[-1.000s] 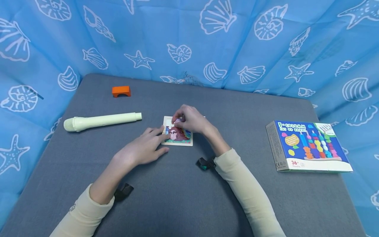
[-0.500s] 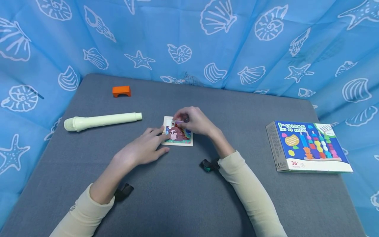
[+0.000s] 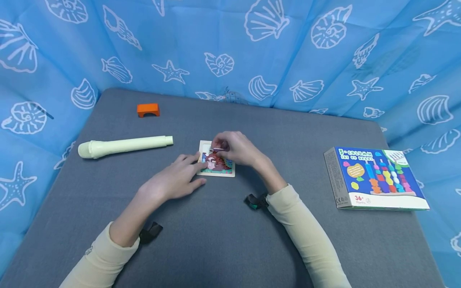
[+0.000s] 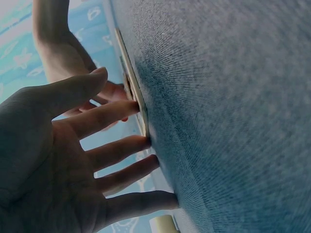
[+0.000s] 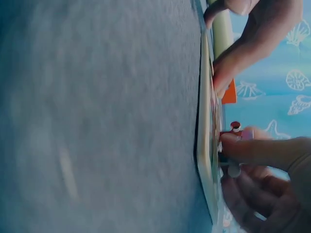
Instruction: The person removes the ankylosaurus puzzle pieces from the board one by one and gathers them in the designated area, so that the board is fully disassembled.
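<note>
A small square jigsaw puzzle board [image 3: 216,175] with a pale frame lies on the grey table, its picture partly filled with reddish-brown and pink. My right hand [image 3: 240,149] is over its upper right part, pinching a puzzle piece [image 5: 235,127] between thumb and fingers. In the right wrist view the piece stands tilted up close over the board, its rounded knobs showing. The extended fingers of my left hand [image 3: 176,178] rest at the board's left edge, one fingertip on the picture. A pale bare area shows at the board's upper left; my right hand hides the upper right.
A pale green toy microphone [image 3: 126,147] lies to the left. Behind it sits an orange arch block [image 3: 148,110]. At the right is a bead toy box [image 3: 381,178]. A blue curtain [image 3: 230,48] with white shells hangs along the table's back and sides.
My right hand has shifted slightly right and toward me, with the piece now tipped up on edge instead of lying flatter. My left hand has stayed at the board's edge.
</note>
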Tool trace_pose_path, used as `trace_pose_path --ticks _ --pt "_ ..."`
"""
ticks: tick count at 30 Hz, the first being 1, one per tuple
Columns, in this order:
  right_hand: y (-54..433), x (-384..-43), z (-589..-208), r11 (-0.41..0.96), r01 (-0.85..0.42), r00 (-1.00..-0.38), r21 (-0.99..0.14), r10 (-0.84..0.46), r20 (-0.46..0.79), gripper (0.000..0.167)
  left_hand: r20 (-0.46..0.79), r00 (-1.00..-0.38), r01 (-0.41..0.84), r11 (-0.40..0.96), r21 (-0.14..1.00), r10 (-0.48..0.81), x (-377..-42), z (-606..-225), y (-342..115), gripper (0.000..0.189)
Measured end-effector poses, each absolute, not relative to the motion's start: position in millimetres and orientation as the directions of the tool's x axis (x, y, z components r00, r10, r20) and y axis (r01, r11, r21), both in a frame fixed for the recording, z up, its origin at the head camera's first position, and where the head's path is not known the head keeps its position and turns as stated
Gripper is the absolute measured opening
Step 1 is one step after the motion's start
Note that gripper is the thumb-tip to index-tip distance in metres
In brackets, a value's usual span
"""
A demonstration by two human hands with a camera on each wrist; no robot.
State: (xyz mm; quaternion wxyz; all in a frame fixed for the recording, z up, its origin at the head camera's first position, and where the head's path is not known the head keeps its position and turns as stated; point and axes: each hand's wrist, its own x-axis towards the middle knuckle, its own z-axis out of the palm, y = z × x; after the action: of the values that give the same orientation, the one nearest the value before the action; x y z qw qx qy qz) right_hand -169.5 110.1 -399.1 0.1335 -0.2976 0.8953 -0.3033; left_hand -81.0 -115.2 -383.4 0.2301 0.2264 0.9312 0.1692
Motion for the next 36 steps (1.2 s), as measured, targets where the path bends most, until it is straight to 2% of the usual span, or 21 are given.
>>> trace_pose_path --ticks 4,10,15,19,29,36 --pt "108 -169 -400 0.648 -0.460 -0.781 -0.608 -0.621 -0.071 0.013 -0.340 -0.785 0.365 0.830 0.422 0.518 -82 -382 -117 0.057" --pt "108 -171 -400 0.649 -0.419 -0.790 -0.636 -0.605 -0.097 0.011 -0.329 -0.784 0.397 0.832 0.387 0.527 -78 -380 -110 0.066" --pt "109 -175 -402 0.630 -0.388 -0.783 -0.672 -0.610 -0.119 0.010 -0.326 -0.739 0.480 0.801 0.358 0.589 -72 -381 -98 0.071" --pt "113 -178 -403 0.606 -0.382 -0.772 -0.697 -0.624 -0.119 0.010 -0.362 -0.720 0.485 0.802 0.349 0.593 -70 -382 -94 0.073" --pt "126 -184 -406 0.486 -0.305 -0.768 -0.819 -0.634 -0.090 0.011 -0.283 -0.737 0.473 0.768 0.432 0.614 -76 -403 -99 0.071" --pt "140 -183 -402 0.420 -0.195 -0.784 -0.886 -0.610 -0.117 0.022 -0.282 -0.745 0.463 0.772 0.435 0.605 -75 -403 -98 0.070"
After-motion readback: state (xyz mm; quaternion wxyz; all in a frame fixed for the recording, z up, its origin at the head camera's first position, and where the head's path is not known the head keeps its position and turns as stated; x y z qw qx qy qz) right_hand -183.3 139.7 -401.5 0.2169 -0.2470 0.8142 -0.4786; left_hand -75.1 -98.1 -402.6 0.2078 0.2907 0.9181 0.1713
